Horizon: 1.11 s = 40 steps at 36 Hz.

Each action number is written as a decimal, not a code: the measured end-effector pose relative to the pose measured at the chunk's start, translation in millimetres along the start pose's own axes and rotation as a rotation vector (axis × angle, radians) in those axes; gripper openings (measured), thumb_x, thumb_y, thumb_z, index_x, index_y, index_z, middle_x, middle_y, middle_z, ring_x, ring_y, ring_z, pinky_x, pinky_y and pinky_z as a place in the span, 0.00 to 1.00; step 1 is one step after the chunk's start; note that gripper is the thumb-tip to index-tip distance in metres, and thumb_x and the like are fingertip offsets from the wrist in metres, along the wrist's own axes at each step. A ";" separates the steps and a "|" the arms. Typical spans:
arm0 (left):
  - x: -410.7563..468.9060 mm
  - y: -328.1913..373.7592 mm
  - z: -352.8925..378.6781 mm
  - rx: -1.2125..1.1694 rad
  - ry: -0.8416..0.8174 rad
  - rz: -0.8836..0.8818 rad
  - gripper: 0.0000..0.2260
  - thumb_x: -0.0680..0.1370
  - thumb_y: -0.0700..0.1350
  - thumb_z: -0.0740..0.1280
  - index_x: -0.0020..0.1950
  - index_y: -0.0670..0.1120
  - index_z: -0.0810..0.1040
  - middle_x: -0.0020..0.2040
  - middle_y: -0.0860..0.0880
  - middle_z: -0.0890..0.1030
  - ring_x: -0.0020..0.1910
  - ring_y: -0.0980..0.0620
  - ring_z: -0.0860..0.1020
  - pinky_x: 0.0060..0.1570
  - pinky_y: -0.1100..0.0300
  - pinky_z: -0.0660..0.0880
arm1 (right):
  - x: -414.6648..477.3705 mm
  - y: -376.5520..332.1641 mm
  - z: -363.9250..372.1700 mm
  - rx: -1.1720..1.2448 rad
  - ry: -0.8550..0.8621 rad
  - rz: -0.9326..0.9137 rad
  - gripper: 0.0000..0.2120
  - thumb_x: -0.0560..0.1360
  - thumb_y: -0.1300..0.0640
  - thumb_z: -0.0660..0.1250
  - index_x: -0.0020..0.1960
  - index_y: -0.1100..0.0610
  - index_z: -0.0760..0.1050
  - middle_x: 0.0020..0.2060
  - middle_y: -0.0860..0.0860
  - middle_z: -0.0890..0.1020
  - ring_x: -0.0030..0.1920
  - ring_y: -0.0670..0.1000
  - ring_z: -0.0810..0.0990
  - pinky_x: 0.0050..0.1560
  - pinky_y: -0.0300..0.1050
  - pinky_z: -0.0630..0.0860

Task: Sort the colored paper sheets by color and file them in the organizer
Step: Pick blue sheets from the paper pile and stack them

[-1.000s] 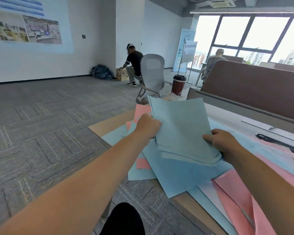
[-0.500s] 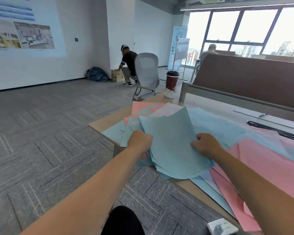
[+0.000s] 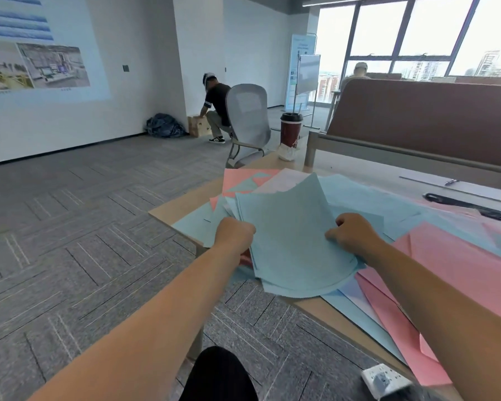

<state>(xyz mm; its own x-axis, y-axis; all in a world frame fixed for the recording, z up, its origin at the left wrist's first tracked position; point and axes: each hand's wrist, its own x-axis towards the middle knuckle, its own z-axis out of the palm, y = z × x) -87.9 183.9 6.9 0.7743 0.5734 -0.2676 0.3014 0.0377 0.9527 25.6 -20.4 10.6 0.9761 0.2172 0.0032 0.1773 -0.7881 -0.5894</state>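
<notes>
Head cam view, so you're looking down my arms: my left hand [image 3: 235, 237] is curled tight on the left edge of a stack of blue sheets [image 3: 289, 247], and my right hand [image 3: 352, 234] is curled on the right edge, knuckles up, so both are gripping the same bundle. The stack is tilted, its far corner sticking up and its near edge sagging over the desk [image 3: 185, 208] edge toward me. It's not squared up at all, the sheets are fanned out at the bottom. Under and around it is the rest of the mess: loose blue sheets [image 3: 388, 209] spread across the middle, pink sheets [image 3: 457, 264] mostly off to my right and hanging over the near edge, more pink poking out at the far left corner, plus a pale sheet [image 3: 287, 179] behind the stack. Further back on the desk is a dark red coffee cup [image 3: 291, 130] with a crumpled tissue [image 3: 287, 153] just beside it, and a black strap thing [image 3: 469, 206] lies on the right in front of the brown divider panel [image 3: 417, 120]. A white power strip [image 3: 385, 377] sits at the bottom right. Beyond the desk is a grey office chair [image 3: 248, 111], and behind that a person [image 3: 216, 108] is crouching by a box against the wall.
</notes>
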 end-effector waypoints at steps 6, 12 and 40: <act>-16.7 8.9 3.4 -0.072 -0.075 -0.078 0.07 0.73 0.41 0.68 0.46 0.38 0.78 0.42 0.38 0.82 0.38 0.41 0.82 0.39 0.44 0.82 | -6.5 3.4 -6.4 0.291 -0.018 0.067 0.07 0.71 0.64 0.71 0.49 0.61 0.79 0.45 0.58 0.82 0.46 0.59 0.81 0.49 0.53 0.80; -22.3 10.6 13.0 -0.048 -0.169 -0.089 0.06 0.79 0.39 0.63 0.54 0.39 0.76 0.50 0.40 0.82 0.49 0.41 0.81 0.48 0.51 0.77 | -12.2 10.2 -11.9 0.358 -0.105 0.115 0.07 0.72 0.68 0.69 0.50 0.67 0.80 0.47 0.62 0.83 0.42 0.59 0.82 0.40 0.46 0.78; 72.0 30.2 50.3 0.224 -0.015 0.224 0.19 0.74 0.32 0.59 0.62 0.47 0.75 0.54 0.46 0.80 0.53 0.44 0.77 0.44 0.58 0.71 | 90.5 41.8 -6.5 -0.209 0.078 -0.013 0.12 0.78 0.56 0.58 0.48 0.57 0.79 0.53 0.58 0.82 0.54 0.61 0.78 0.54 0.51 0.76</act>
<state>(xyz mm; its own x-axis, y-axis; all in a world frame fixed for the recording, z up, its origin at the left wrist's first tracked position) 4.9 185.2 9.1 0.8426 0.5353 -0.0585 0.2363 -0.2701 0.9334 122.2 -37.4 -8.4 0.9788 0.1896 0.0772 0.2045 -0.8893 -0.4090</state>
